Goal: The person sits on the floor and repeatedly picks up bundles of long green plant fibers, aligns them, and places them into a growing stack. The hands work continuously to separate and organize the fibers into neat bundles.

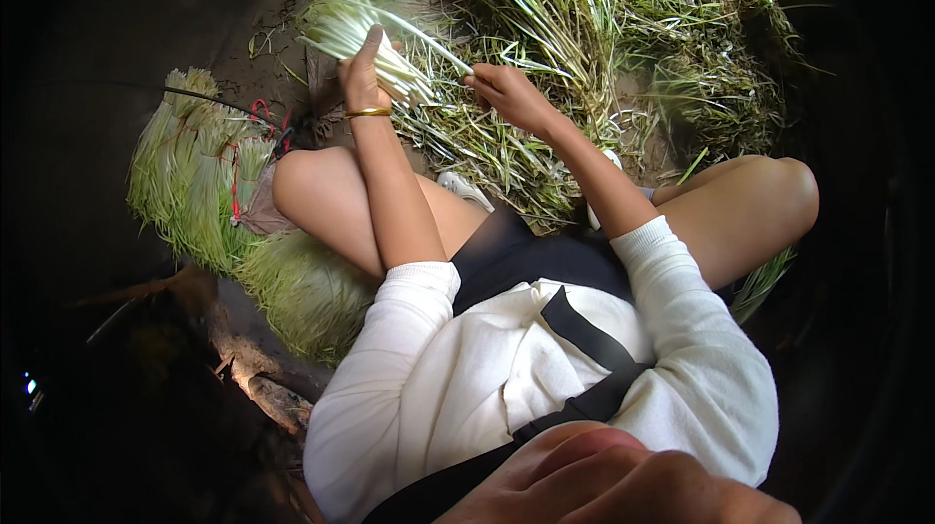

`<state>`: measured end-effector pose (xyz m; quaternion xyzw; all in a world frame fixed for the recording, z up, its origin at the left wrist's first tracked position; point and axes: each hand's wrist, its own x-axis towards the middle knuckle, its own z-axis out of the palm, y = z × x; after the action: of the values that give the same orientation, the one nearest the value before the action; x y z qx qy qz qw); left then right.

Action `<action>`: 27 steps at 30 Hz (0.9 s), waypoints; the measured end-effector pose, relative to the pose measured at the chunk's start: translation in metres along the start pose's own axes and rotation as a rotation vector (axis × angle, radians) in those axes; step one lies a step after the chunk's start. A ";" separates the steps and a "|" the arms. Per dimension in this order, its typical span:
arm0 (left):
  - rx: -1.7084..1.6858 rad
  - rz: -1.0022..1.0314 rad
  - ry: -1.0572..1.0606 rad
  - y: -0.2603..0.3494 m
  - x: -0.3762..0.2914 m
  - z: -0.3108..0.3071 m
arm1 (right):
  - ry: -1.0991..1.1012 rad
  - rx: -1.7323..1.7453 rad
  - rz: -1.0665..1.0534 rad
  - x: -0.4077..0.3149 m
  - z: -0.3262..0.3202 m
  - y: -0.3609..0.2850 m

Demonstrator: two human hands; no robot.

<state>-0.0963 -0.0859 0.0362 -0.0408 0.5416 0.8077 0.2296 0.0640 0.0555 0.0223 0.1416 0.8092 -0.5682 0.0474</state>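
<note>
My left hand, with a gold bangle at its wrist, grips a thick bunch of pale chive-like stalks. The white cut ends point to the lower right, and the pale green leaves spread to the upper left. Between the thumb and fingers of my right hand is the end of a single white stalk. That stalk slants up and left, and its leafy end overlaps the bunch. Both hands are above a heap of loose green leaves and trimmings on the ground.
Beyond my hands lies a larger pile of uncleaned green stalks. Bundles of pale stalks, some tied with red string, lie by my left knee. A dark thin rod crosses above them. More pale stalks lie beside my left thigh.
</note>
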 end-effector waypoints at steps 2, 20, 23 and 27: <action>-0.010 -0.081 -0.006 -0.023 0.002 0.010 | 0.013 -0.289 -0.123 0.017 -0.001 -0.003; -0.041 -0.125 0.079 -0.060 0.025 0.033 | 0.548 -0.772 -0.306 0.110 -0.072 0.148; -0.004 -0.093 -0.003 -0.066 0.026 0.046 | 0.441 -0.714 -0.494 0.070 -0.063 0.139; 0.118 -0.137 -0.075 -0.089 0.030 0.057 | 0.304 -0.742 -0.595 0.040 -0.050 0.125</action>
<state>-0.0756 0.0024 -0.0261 -0.0337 0.5753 0.7577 0.3063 0.0654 0.1479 -0.0828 -0.0405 0.9600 -0.2037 -0.1878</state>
